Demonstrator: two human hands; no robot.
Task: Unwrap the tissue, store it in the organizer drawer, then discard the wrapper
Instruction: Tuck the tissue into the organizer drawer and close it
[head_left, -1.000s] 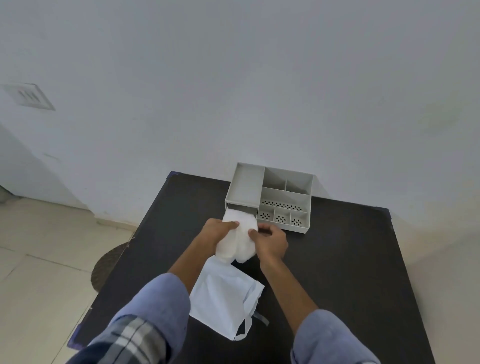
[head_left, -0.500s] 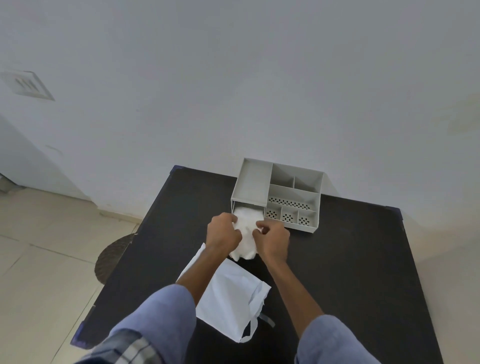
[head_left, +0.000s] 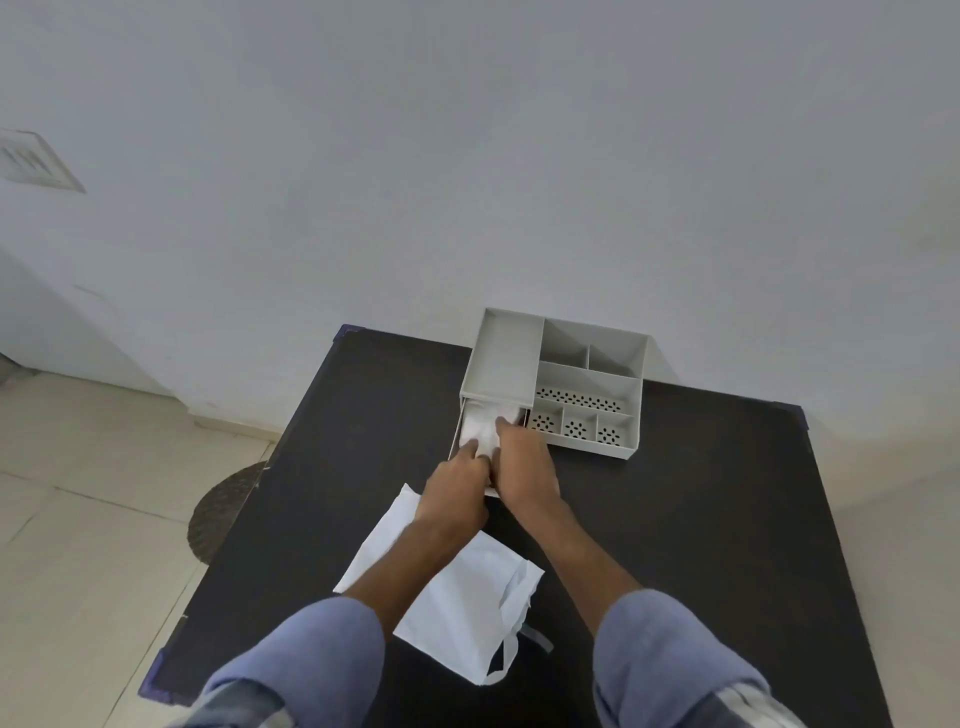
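Note:
A grey plastic organizer (head_left: 592, 387) with several compartments stands at the far middle of the black table (head_left: 701, 519). Its drawer (head_left: 460, 431) is pulled out at the front left. White tissue (head_left: 483, 428) lies bunched inside the drawer. My left hand (head_left: 457, 480) and my right hand (head_left: 524, 462) are side by side over the drawer's front, fingers pressing on the tissue. The empty white wrapper (head_left: 457, 597) lies flat on the table under my forearms, its torn end toward me.
A pale wall rises right behind the organizer. Tiled floor lies to the left, with a round dark mat (head_left: 228, 506) beside the table. Bare dark tabletop stretches to the right of my arms.
Both hands carried the tissue forward from above the table and down into the open drawer. The wrapper stayed where it lay.

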